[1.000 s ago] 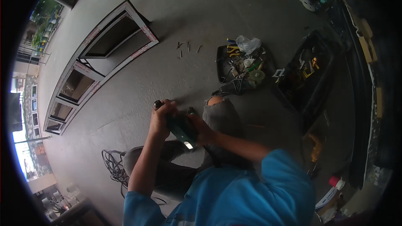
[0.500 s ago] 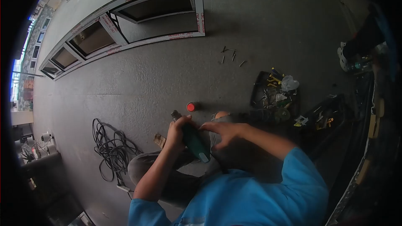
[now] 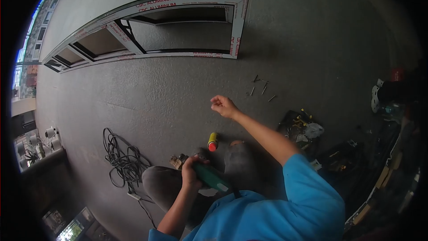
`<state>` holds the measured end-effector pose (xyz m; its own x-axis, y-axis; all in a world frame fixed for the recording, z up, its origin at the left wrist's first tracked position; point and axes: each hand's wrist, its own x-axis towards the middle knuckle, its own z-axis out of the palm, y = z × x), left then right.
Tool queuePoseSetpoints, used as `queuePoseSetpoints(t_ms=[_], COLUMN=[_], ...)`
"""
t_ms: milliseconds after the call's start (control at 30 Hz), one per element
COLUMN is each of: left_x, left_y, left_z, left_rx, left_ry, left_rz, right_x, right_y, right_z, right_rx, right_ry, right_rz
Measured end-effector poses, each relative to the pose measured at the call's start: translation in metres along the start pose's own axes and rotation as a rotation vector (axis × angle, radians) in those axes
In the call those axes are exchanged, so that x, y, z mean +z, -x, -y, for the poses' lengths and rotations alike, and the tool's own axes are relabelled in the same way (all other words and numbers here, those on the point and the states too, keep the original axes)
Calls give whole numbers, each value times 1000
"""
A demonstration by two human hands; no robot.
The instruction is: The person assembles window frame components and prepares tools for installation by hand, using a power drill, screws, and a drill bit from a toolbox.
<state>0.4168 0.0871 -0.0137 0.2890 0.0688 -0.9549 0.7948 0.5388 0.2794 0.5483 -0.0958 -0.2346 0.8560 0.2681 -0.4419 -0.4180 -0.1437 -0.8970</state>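
Wrapping my left hand (image 3: 192, 172) round the green power tool (image 3: 213, 178), fingers clamped to steady it at my knee, I am holding my right hand (image 3: 223, 106) out, fingers loosely curled, empty.

Grey pretty much everywhere, a few bright bits mixed in

A dark green power tool (image 3: 210, 177) is seen near, set against grey trousers (image 3: 243, 163) and a bright blue shirt (image 3: 307, 194). A yellow can (image 3: 213, 141) is tipped with red, on a speckled grey floor (image 3: 169, 98). Black is all that's seen on the cable (image 3: 121, 159) at left. The far window frame (image 3: 236, 27) is done in dark metal, with white tape printed in red lettering.
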Motion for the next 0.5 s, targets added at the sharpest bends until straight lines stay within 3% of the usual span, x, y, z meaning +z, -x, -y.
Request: queuePoseSetpoints(t_ms=[100,200,300,400,467,500], left_x=[3,34,57,86,97,100], left_y=[15,45,32,7,0,-1], left_z=[12,-1,-25,-54,-77,-88], left_rx=[167,307,317,266,308,318], left_ry=[159,121,-23,-63,-151,-161], left_rz=[56,204,318,318,308,319], right_x=[-39,-91,-147,-202,-231,-241], right_y=[-8,-18,-39,-71,-102,-114], right_z=[33,117,199,256,271,267], right_rx=[-42,-280,-597,-713,-794,-800], right_ry=[-26,-122,-97,66,242,237], right_rz=[-86,-183,-271,-450,-781,-806])
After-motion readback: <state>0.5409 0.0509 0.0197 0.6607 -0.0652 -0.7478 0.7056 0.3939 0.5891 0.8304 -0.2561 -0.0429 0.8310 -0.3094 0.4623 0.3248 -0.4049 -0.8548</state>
